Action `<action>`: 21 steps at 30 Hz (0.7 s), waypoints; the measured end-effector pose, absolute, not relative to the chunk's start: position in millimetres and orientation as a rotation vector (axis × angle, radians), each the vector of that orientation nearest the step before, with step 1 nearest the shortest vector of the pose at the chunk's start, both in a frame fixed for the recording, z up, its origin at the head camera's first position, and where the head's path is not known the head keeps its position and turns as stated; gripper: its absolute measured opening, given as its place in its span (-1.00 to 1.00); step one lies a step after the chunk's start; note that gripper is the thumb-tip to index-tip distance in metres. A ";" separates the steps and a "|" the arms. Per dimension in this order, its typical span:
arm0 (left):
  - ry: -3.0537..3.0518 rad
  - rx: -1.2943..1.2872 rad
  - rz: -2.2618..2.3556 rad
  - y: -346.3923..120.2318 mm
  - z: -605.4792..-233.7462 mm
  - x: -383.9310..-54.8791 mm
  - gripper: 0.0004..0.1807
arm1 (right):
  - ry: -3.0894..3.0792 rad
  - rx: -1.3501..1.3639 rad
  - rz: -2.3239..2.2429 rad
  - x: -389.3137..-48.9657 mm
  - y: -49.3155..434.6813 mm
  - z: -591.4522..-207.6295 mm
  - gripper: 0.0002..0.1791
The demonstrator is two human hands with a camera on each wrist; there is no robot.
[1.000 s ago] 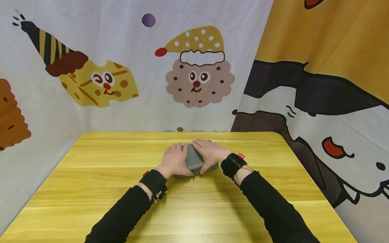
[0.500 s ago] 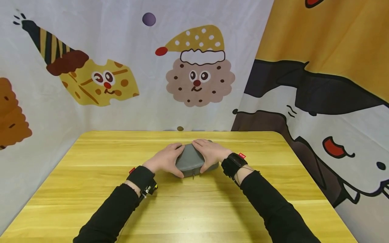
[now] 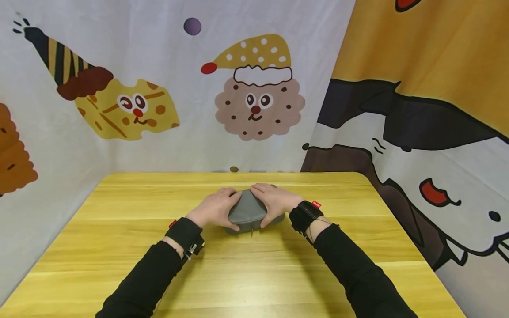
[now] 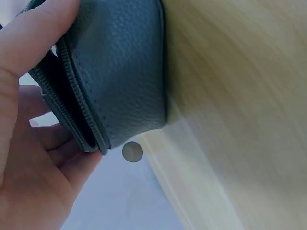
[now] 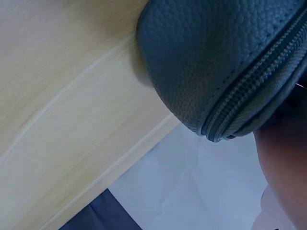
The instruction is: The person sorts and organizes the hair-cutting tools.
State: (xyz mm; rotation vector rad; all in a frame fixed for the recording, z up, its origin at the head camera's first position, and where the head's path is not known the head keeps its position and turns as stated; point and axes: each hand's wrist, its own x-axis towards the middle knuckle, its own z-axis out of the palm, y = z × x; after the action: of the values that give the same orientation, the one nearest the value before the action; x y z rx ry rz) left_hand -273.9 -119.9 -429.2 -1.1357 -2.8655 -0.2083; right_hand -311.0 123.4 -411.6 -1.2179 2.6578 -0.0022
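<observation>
A grey zip pouch [image 3: 245, 208] with a leather-like grain lies near the far side of the table. My left hand [image 3: 214, 208] grips its left end, thumb at the front and fingers round the back. On the right end, my right hand [image 3: 277, 204] holds it the same way. A small zipper pull [image 3: 252, 231] hangs at the front between the two thumbs. In the left wrist view the zipper [image 4: 81, 103] is parted, with a dark gap along that end. The right wrist view shows the zipper teeth [image 5: 240, 91] running close together round the other end.
The wooden table [image 3: 246, 274] has its far edge just beyond the pouch. A printed curtain [image 3: 159, 154] hangs behind it, and another cloth [image 3: 397, 176] stands along the right side. Black straps [image 3: 305, 216] circle both wrists.
My left hand has slid left from beside the zipper pull to the left end of the pouch, uncovering more of its top. My right hand has stayed in place.
</observation>
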 end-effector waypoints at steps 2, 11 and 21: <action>-2.907 -1.145 -0.249 -121.6 -428.4 -274.4 0.24 | 2.656 -1.218 -0.001 -311.1 122.8 -412.0 0.33; -2.961 -1.184 -0.352 -131.9 -429.3 -274.0 0.21 | 2.655 -1.202 -0.015 -311.6 121.7 -413.5 0.33; -2.928 -1.129 -0.425 -138.9 -428.5 -262.4 0.21 | 2.669 -1.207 -0.040 -312.2 121.4 -415.3 0.35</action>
State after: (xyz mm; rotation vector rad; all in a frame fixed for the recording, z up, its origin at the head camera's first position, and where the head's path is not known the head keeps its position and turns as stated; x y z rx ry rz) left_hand -262.4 -138.9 -428.5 -1.1291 -2.9285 -0.4255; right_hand -312.2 121.4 -415.3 -1.2073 2.6685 -0.0404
